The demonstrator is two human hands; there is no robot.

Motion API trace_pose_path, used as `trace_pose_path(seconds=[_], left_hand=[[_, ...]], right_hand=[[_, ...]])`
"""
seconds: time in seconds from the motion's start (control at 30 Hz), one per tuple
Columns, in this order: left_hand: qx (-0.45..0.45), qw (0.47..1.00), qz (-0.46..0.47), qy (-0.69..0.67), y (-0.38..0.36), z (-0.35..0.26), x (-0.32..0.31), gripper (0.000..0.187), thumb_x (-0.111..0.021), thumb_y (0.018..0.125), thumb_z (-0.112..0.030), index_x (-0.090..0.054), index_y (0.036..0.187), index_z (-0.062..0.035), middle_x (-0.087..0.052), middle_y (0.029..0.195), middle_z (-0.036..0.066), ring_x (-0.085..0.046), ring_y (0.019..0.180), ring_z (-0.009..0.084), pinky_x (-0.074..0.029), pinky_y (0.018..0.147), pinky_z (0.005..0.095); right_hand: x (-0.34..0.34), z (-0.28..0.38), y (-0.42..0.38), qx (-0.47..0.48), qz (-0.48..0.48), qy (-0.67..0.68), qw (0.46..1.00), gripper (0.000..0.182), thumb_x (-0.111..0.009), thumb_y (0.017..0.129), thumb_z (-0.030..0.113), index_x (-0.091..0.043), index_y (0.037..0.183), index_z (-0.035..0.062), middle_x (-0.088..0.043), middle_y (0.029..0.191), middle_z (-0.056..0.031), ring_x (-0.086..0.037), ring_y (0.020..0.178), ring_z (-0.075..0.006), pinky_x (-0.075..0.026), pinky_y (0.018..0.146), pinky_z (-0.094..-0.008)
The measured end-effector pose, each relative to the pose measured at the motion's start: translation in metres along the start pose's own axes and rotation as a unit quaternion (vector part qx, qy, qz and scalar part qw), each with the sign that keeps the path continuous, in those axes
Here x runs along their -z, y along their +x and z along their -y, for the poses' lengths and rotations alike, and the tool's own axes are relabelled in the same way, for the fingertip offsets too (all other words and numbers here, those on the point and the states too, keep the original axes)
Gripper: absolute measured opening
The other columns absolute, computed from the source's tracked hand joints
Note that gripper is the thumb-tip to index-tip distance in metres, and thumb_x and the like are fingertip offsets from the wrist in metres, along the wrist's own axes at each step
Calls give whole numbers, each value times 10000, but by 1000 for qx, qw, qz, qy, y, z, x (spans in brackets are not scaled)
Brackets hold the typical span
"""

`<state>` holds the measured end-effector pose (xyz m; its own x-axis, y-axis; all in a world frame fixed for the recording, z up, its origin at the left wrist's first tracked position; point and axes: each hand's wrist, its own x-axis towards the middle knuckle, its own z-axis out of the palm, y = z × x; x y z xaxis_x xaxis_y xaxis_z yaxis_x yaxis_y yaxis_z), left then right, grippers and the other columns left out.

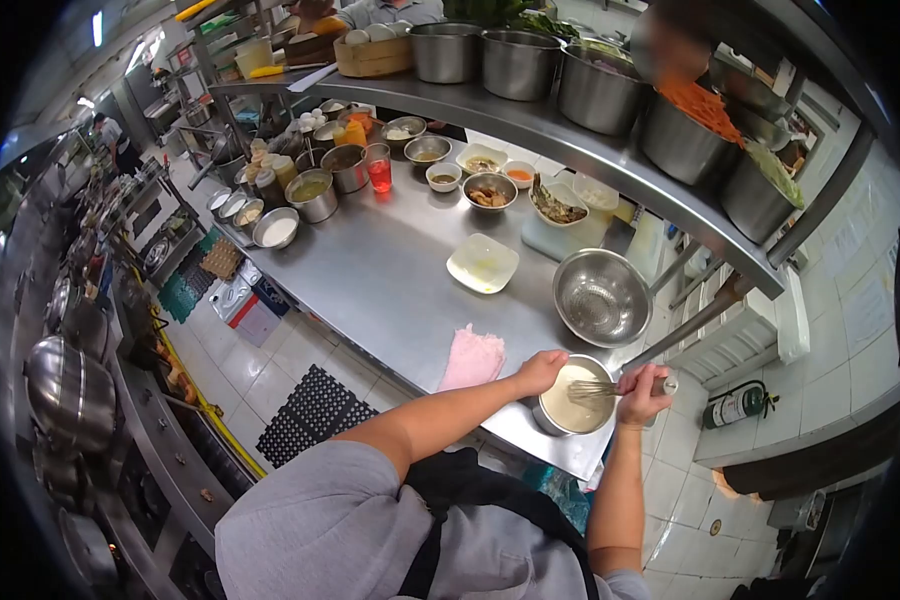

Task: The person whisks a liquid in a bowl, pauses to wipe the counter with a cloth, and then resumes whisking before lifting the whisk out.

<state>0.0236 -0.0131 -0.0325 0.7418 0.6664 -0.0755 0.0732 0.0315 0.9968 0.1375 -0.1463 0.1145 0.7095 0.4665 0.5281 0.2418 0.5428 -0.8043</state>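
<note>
At the near right corner of the steel counter stands a metal bowl [545, 420] of pale, creamy liquid. My left hand [540, 373] is closed on the bowl's left rim. In my right hand [642, 397], the fingers wrap round the handle of a wire whisk [591, 389], whose wires dip into the liquid. Just behind the bowl sits a perforated metal colander [602, 298]. A folded pink cloth [473, 358] lies left of my left hand, and a square white plate [483, 264] with yellowish residue is farther back.
An overhead steel shelf [390, 90] carries several metal pots, one with shredded carrot [700, 108]. Bowls of food, squeeze bottles and a cup of red liquid [379, 174] crowd the counter's back. A fire extinguisher [735, 407] is at right. People stand beyond the shelf.
</note>
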Motion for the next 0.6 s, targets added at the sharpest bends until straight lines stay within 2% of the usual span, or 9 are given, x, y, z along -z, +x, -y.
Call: trace_pose_path(seconds=[0.1,0.2,0.3,0.37,0.43,0.47,0.5,0.57,0.6], left_hand=[[-5,999,-5,32,5,9,-2,391,-422,1015,-366,-647,1137,-70,-700,1018,136,-650,967,262,-472,876,366],[-4,999,-9,51,2,-1,1,387,-425,1012,-377,-649,1130,-85,-699,1024,127,-648,972,265,-470,878,368],[0,999,-9,48,0,-3,0,388,-428,1007,-388,-650,1111,-87,-698,1024,124,-648,971,268,-468,879,373],[-4,999,-11,44,3,0,-2,391,-429,1005,-393,-650,1103,-85,-698,1025,124,-649,971,270,-468,880,374],[4,999,-7,43,3,2,0,386,-432,1005,-394,-650,1107,-93,-699,1030,120,-649,973,268,-468,882,370],[4,999,-7,43,4,2,1,386,-432,1005,-394,-650,1107,-93,-699,1030,120,-649,973,268,-468,882,370],[10,999,4,53,4,-1,3,386,-431,1005,-395,-650,1119,-98,-700,1035,120,-649,977,266,-468,885,369],[15,998,14,65,2,-8,5,387,-431,1005,-396,-649,1131,-103,-700,1039,121,-650,981,264,-469,887,367],[13,997,2,71,2,-7,5,386,-431,1005,-395,-649,1129,-102,-700,1036,122,-650,977,264,-469,887,368]], right_hand=[[-27,-5,-18,-19,-17,124,992,261,-483,1007,168,-399,774,85,-408,531,-34,-377,419,-113,-358,396,-272],[-25,12,-25,-68,188,154,968,247,-494,971,152,-393,757,81,-407,520,-59,-367,411,-143,-361,404,-288],[-3,19,-14,-149,229,171,947,229,-507,963,77,-408,757,55,-457,545,-68,-400,423,-141,-359,403,-295],[1,24,-2,-181,198,168,949,240,-514,967,92,-431,746,51,-478,540,-75,-410,412,-137,-366,403,-290],[1,14,3,-80,124,-29,989,252,-518,977,127,-429,753,52,-476,536,-71,-407,415,-125,-366,401,-280],[-1,1,2,-29,93,-31,995,240,-509,984,129,-412,775,61,-452,541,-57,-389,427,-111,-355,404,-267],[-7,1,-2,-29,92,-29,995,240,-509,984,129,-412,775,61,-452,541,-57,-389,427,-111,-355,404,-267],[-25,1,-13,-56,12,148,987,211,-492,982,92,-400,793,68,-431,553,-45,-378,438,-108,-350,412,-265],[-24,2,-19,-53,52,166,983,199,-478,979,66,-400,797,69,-425,566,-41,-376,447,-110,-350,423,-266]])
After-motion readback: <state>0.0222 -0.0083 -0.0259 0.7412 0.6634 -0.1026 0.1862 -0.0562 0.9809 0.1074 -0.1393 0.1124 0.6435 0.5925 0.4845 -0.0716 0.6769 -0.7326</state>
